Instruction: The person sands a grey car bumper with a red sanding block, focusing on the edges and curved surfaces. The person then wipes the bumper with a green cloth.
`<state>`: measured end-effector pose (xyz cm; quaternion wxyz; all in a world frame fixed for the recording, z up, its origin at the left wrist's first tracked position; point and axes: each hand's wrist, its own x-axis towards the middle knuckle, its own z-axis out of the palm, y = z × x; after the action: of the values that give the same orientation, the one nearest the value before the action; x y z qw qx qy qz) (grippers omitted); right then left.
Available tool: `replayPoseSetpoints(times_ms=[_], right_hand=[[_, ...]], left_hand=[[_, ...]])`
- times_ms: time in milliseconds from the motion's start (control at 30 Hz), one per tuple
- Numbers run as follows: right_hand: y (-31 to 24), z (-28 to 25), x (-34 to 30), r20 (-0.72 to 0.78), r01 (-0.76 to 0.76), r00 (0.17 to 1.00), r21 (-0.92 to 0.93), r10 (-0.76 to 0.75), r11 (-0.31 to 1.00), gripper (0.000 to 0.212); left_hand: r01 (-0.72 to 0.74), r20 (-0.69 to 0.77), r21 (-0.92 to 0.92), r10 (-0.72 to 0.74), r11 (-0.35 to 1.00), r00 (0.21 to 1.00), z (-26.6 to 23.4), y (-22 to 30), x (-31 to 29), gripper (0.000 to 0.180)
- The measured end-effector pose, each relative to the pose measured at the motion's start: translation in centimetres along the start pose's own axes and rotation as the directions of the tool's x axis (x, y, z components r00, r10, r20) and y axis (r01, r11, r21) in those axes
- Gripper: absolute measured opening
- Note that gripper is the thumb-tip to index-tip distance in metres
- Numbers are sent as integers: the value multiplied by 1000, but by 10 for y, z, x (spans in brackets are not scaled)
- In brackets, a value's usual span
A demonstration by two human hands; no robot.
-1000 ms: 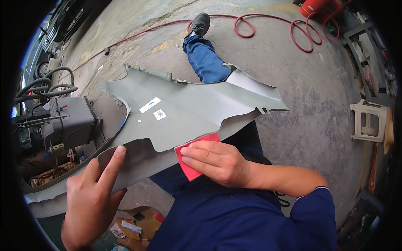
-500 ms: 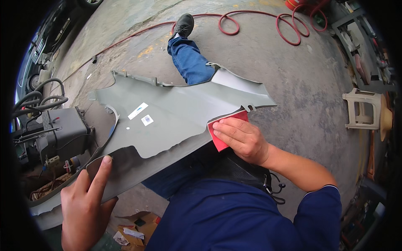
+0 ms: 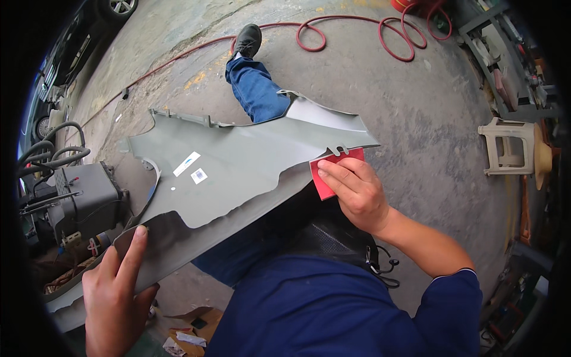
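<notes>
A grey-green car fender [image 3: 232,160] lies across my legs, its inner side up, with two white stickers near its left-middle. My left hand [image 3: 116,285] grips its near rim at the lower left, index finger stretched along the top and thumb below the edge. In my right hand [image 3: 361,196] is a folded red sanding sheet [image 3: 322,185], pressed to the fender's near edge close to the small hooked tab at the right end. The sheet's far part reaches under that tab. My right fingers lie flat over the sheet; its underside is hidden.
A grey box-shaped machine [image 3: 89,193] with thick hoses stands at the left. My outstretched leg [image 3: 253,89] is beyond the fender. A red hose [image 3: 351,18] coils over the concrete floor. A beige plastic stool [image 3: 508,146] stands right, and an opened cardboard box [image 3: 205,324] lies below.
My right hand has slid the red sanding sheet right along the fender's edge, toward the hooked tab. My left hand keeps its grip; the whole view has shifted slightly.
</notes>
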<state>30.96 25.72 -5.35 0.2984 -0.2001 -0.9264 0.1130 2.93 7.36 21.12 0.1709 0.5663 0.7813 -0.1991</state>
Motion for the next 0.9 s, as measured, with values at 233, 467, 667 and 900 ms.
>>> replayPoseSetpoints(times_ms=[233,467,667,900], right_hand=[[-16,16,9,-13,84,996,147,-83,986,35],[15,-3,-13,-41,-37,999,-50,35,998,32],[1,17,-11,-101,-15,995,23,18,1000,34],[2,23,-19,-195,-149,970,8,148,989,37]], left_hand=[[-5,6,5,5,1000,1000,1,-5,2,106],[-21,-27,31,21,999,999,-2,-1,3,104],[-12,2,5,12,1000,1000,-1,-4,1,102],[-28,-21,9,28,1000,999,-1,-2,4,102]])
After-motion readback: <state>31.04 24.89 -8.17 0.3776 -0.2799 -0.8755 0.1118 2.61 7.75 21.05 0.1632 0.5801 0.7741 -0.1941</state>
